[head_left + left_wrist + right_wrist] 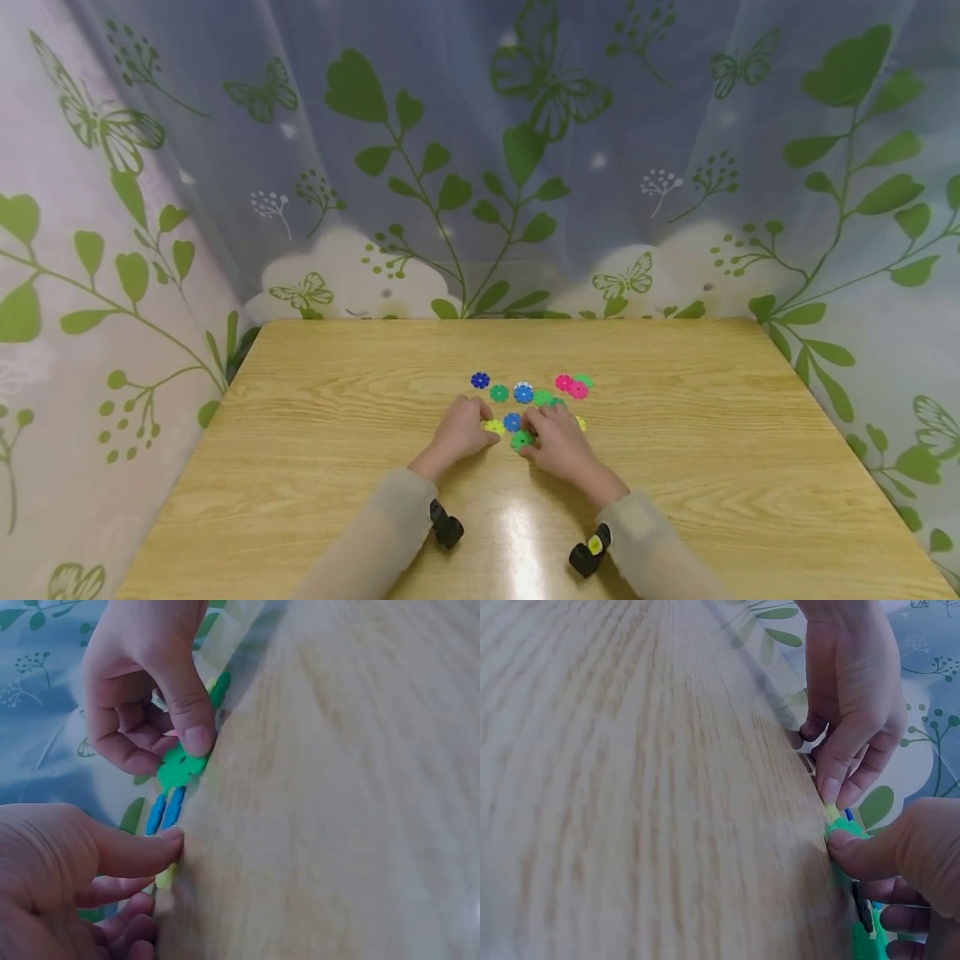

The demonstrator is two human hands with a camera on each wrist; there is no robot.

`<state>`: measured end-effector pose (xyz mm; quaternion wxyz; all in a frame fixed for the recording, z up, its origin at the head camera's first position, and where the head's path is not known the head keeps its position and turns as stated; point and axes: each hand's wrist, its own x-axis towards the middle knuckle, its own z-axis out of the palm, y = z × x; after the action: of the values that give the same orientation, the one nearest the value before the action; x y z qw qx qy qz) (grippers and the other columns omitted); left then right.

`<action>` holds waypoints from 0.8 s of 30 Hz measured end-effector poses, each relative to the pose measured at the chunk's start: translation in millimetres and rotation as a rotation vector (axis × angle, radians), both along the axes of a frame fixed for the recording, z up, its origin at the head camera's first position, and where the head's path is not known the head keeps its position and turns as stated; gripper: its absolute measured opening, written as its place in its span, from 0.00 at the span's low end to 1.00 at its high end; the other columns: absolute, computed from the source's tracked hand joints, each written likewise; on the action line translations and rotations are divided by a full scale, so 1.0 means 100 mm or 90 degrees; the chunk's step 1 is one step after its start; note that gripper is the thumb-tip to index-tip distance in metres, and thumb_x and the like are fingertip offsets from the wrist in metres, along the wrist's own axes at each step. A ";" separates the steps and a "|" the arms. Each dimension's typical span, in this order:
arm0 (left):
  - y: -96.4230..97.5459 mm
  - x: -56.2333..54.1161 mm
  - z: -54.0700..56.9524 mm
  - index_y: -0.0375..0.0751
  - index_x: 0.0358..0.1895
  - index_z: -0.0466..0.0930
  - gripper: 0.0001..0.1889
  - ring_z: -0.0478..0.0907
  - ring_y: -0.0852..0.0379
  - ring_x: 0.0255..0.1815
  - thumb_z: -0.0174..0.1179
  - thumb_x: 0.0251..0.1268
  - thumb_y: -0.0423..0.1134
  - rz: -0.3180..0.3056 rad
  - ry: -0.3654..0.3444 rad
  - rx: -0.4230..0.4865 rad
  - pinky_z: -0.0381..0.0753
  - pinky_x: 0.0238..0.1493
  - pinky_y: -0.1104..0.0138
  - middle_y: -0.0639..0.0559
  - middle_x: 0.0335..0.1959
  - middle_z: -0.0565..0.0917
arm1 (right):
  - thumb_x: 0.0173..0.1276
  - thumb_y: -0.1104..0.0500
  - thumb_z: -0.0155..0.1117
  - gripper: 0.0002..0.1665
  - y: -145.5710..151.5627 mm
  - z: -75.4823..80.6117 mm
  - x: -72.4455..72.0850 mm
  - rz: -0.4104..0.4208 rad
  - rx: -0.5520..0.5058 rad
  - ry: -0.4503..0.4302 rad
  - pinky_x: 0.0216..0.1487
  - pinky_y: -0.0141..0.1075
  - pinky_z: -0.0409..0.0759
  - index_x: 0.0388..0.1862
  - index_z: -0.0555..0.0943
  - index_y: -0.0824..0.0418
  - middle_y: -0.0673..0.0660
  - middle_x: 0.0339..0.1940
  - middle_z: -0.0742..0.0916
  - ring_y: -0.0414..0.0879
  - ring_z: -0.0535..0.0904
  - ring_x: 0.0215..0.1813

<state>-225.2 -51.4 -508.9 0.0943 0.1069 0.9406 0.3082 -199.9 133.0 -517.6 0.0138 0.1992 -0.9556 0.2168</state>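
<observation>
My left hand (462,429) pinches the edge of a yellow notched plastic disc (493,427) at the tabletop. To its right, my right hand (561,446) holds a green notched disc (520,442) between thumb and fingers. That green disc (180,766) looks tilted up in the left wrist view. A blue disc (512,422) lies between the two hands. Under the right hand, a black disc (862,907) shows in the right wrist view. Part of another yellow disc (581,423) peeks out past the right hand.
Beyond the hands lie a dark blue disc (480,381), a teal disc (498,393), a blue disc (523,394) over a white one, and a pink disc (577,389) overlapping others. The wooden table (337,375) meets a patterned curtain (450,275) at the back and sides.
</observation>
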 end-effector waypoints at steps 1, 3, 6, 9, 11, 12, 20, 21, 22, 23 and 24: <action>0.01 0.00 0.01 0.36 0.39 0.78 0.17 0.70 0.53 0.38 0.72 0.48 0.40 -0.003 -0.006 -0.010 0.78 0.40 0.62 0.48 0.36 0.73 | 0.53 0.53 0.74 0.17 0.00 0.00 0.00 -0.001 -0.003 0.002 0.37 0.36 0.66 0.34 0.73 0.52 0.46 0.28 0.72 0.45 0.63 0.36; 0.01 -0.01 0.03 0.36 0.38 0.78 0.18 0.70 0.53 0.37 0.72 0.47 0.41 -0.004 -0.020 -0.021 0.78 0.39 0.62 0.48 0.36 0.73 | 0.52 0.54 0.74 0.17 -0.01 0.00 0.01 -0.003 -0.012 0.005 0.37 0.36 0.66 0.35 0.74 0.53 0.46 0.27 0.72 0.44 0.63 0.35; 0.02 -0.01 0.05 0.36 0.37 0.78 0.18 0.69 0.53 0.37 0.73 0.46 0.41 -0.001 -0.037 -0.026 0.78 0.39 0.62 0.49 0.36 0.73 | 0.52 0.55 0.74 0.17 -0.01 0.00 0.03 -0.004 -0.033 0.005 0.36 0.35 0.65 0.35 0.74 0.54 0.46 0.26 0.73 0.44 0.63 0.34; 0.01 0.00 0.05 0.37 0.35 0.78 0.16 0.69 0.53 0.36 0.73 0.46 0.40 -0.006 -0.031 -0.024 0.77 0.38 0.62 0.50 0.34 0.73 | 0.51 0.56 0.75 0.18 -0.01 -0.02 0.04 -0.005 -0.050 0.005 0.35 0.35 0.65 0.34 0.74 0.55 0.46 0.25 0.73 0.44 0.63 0.33; 0.01 0.01 0.05 0.38 0.34 0.77 0.15 0.70 0.54 0.35 0.72 0.46 0.40 -0.009 -0.028 -0.015 0.77 0.36 0.63 0.50 0.33 0.74 | 0.51 0.57 0.74 0.17 -0.01 -0.03 0.04 -0.009 -0.062 0.005 0.35 0.35 0.65 0.34 0.75 0.55 0.45 0.25 0.73 0.43 0.64 0.33; 0.02 0.01 0.04 0.39 0.34 0.76 0.15 0.70 0.55 0.34 0.72 0.46 0.40 -0.010 -0.028 -0.010 0.77 0.36 0.64 0.51 0.32 0.74 | 0.52 0.57 0.74 0.16 -0.01 -0.03 0.04 -0.012 -0.068 0.004 0.35 0.35 0.65 0.34 0.75 0.55 0.45 0.25 0.73 0.43 0.64 0.32; 0.04 -0.01 0.05 0.38 0.37 0.76 0.16 0.72 0.55 0.32 0.71 0.47 0.38 -0.009 -0.042 -0.004 0.77 0.34 0.64 0.51 0.31 0.75 | 0.54 0.60 0.72 0.14 0.00 -0.03 0.03 -0.035 -0.106 0.009 0.34 0.36 0.68 0.35 0.76 0.56 0.46 0.24 0.74 0.43 0.66 0.31; 0.05 -0.01 0.05 0.38 0.37 0.76 0.16 0.72 0.55 0.32 0.71 0.47 0.38 -0.011 -0.040 -0.014 0.77 0.34 0.63 0.51 0.31 0.75 | 0.54 0.60 0.72 0.14 0.00 -0.02 0.03 -0.037 -0.109 0.007 0.34 0.35 0.68 0.34 0.76 0.56 0.46 0.24 0.74 0.43 0.66 0.31; 0.05 -0.01 0.05 0.37 0.37 0.76 0.16 0.73 0.55 0.33 0.71 0.47 0.39 -0.013 -0.038 -0.023 0.78 0.34 0.63 0.51 0.31 0.76 | 0.54 0.60 0.72 0.13 0.00 -0.03 0.03 -0.037 -0.109 0.007 0.33 0.35 0.68 0.34 0.76 0.56 0.46 0.24 0.74 0.43 0.66 0.31; 0.05 -0.02 0.05 0.37 0.37 0.76 0.16 0.73 0.54 0.33 0.71 0.47 0.39 -0.014 -0.038 -0.031 0.78 0.34 0.63 0.51 0.31 0.76 | 0.54 0.60 0.72 0.13 0.00 -0.03 0.03 -0.039 -0.111 0.004 0.33 0.35 0.68 0.34 0.76 0.56 0.46 0.24 0.74 0.43 0.66 0.31; 0.06 -0.02 0.05 0.37 0.37 0.76 0.16 0.73 0.54 0.33 0.71 0.47 0.39 -0.015 -0.038 -0.038 0.78 0.34 0.63 0.51 0.32 0.76 | 0.54 0.60 0.72 0.13 0.00 -0.03 0.03 -0.040 -0.113 0.001 0.32 0.34 0.68 0.34 0.76 0.56 0.46 0.24 0.74 0.43 0.66 0.31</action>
<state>-227.2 -45.8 -503.9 0.1288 0.1062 0.9447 0.2822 -196.4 132.7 -520.2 0.0391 0.1673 -0.9385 0.2997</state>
